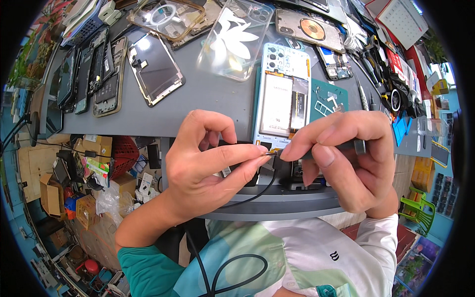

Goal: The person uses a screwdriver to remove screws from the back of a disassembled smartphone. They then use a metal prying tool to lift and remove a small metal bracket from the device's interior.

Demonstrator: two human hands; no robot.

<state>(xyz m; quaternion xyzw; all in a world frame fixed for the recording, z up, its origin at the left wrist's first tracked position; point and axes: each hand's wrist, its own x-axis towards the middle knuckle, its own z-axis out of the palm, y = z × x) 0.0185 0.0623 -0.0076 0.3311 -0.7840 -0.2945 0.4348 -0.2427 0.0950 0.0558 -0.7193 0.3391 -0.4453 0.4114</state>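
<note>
My left hand (200, 166) is closed in a pinch, thumb and index fingertips on a small thin piece (268, 153) at the bottom end of an opened light-blue phone (274, 101), whose battery shows. My right hand (354, 166) is curled round a dark tool (359, 147), mostly hidden by its fingers, with the index fingertip close to that piece. A black cable (267, 188) runs down below the fingertips. Under and beside the phone lies a teal mat (326, 91) with small parts on it.
Opened phones (99, 81), a screen panel (156, 69) and a clear case (232, 39) lie on the grey desk (208, 96). Pliers and other tools (381, 74) crowd the right side. Boxes (89, 210) and a red basket (126, 156) are below left, a green stool (418, 208) below right.
</note>
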